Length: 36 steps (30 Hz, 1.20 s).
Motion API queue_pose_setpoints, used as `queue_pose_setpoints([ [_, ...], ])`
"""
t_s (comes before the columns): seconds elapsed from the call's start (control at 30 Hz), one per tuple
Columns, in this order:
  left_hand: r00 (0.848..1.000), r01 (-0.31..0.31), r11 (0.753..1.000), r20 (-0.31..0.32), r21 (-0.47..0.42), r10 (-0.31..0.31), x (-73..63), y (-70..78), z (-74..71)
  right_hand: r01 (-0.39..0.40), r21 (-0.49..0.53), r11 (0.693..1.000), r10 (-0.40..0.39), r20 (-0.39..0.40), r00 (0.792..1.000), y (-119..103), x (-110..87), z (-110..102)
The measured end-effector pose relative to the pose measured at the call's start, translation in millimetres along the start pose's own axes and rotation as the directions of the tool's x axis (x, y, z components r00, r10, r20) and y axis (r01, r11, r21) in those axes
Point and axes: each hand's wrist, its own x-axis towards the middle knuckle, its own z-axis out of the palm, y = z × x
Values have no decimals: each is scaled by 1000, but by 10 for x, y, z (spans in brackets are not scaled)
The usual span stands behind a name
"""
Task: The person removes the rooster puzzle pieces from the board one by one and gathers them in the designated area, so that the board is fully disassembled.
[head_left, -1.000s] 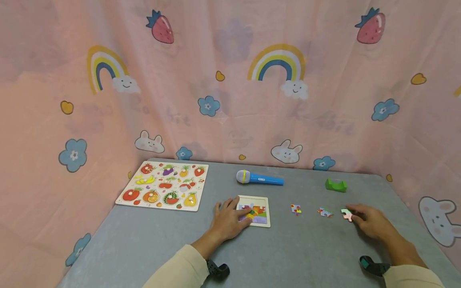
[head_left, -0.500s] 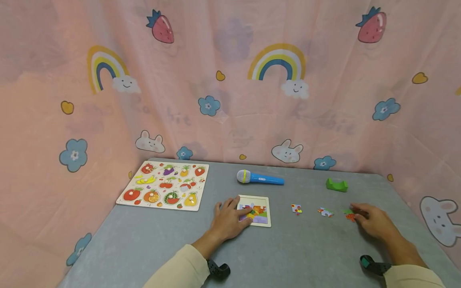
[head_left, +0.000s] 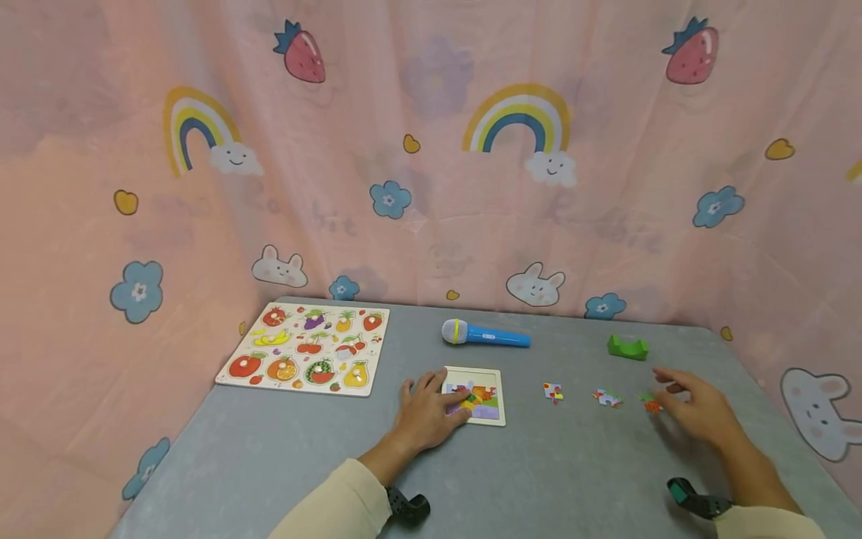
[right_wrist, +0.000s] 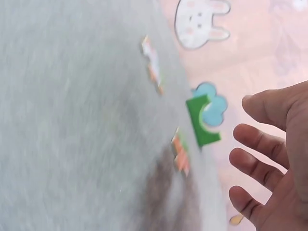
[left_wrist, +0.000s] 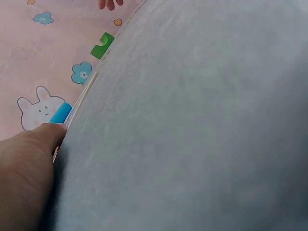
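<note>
My left hand (head_left: pixel 429 412) rests with spread fingers on a small wooden jigsaw board (head_left: pixel 474 370), whose lower part is filled with a colourful picture; the fingers cover its left side. To the right lie three loose jigsaw pieces: a yellow and red one (head_left: pixel 554 391), a pale blue one (head_left: pixel 607 398) and an orange and green one (head_left: pixel 651 403). Just above and beside the orange and green piece hovers my right hand (head_left: pixel 697 408). In the right wrist view its fingers (right_wrist: pixel 252 163) are loosely bent, hold nothing and are apart from the pieces.
A fruit peg puzzle (head_left: pixel 306 349) lies at the back left. Behind the jigsaw board lies a blue toy microphone (head_left: pixel 494 336). A green notched block (head_left: pixel 628 347) stands at the back right. A pink patterned curtain (head_left: pixel 431 239) hangs behind the grey table (head_left: pixel 532 479).
The piece under my right hand turned from its pale side to its orange and green side and was let go. My right hand then lifted slightly off it. The left hand stayed put.
</note>
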Motion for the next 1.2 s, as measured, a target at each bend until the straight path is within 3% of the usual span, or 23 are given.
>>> queue_pose_setpoints([
  [0.23,1000,0,1000,-20,-10,0,-12,-5,2,144,24,989,-141,-112,984,-235,23,36],
  [0.37,999,21,1000,-24,-9,-21,-12,-2,-3,182,57,982,-174,-134,976,-381,52,75],
  [0.6,999,46,999,-19,11,-45,-6,15,-27,184,104,978,-172,-115,978,-597,79,103],
  [0.83,998,54,999,-30,-5,-54,0,8,5,132,108,985,-124,-75,989,-730,100,136],
  [1.2,997,73,997,-29,-26,-74,6,-5,10,216,172,961,-199,-108,974,-1061,159,228],
])
